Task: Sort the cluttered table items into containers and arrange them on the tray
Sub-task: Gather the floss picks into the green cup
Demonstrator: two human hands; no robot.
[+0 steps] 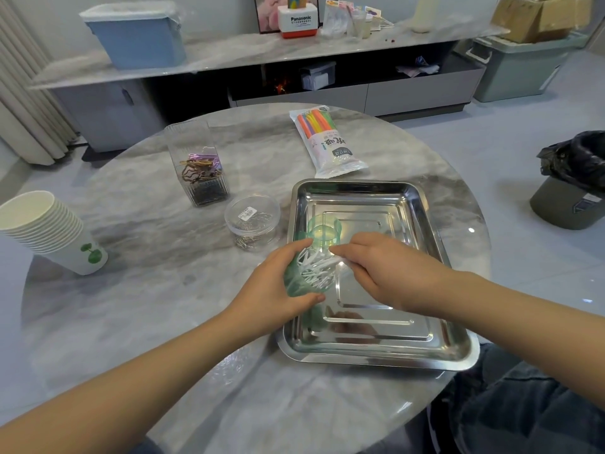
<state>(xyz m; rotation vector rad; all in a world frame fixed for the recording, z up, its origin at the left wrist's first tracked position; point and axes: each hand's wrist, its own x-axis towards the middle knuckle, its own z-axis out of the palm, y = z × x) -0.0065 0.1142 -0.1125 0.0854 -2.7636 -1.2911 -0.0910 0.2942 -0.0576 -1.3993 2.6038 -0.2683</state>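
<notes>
Over the near-left part of the metal tray [435,244], a green cup [302,273] of white sticks [316,268] is held tilted, gripped by the left hand [278,290]. Its mouth is turned toward the right hand [383,270], whose fingers [343,249] are pinched on the sticks. A second green cup [322,232] is seen just beyond.

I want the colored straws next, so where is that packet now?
In the head view the straw packet lies flat on the far side of the table, just beyond the metal tray's far edge, right of the tall clear container.
</notes>
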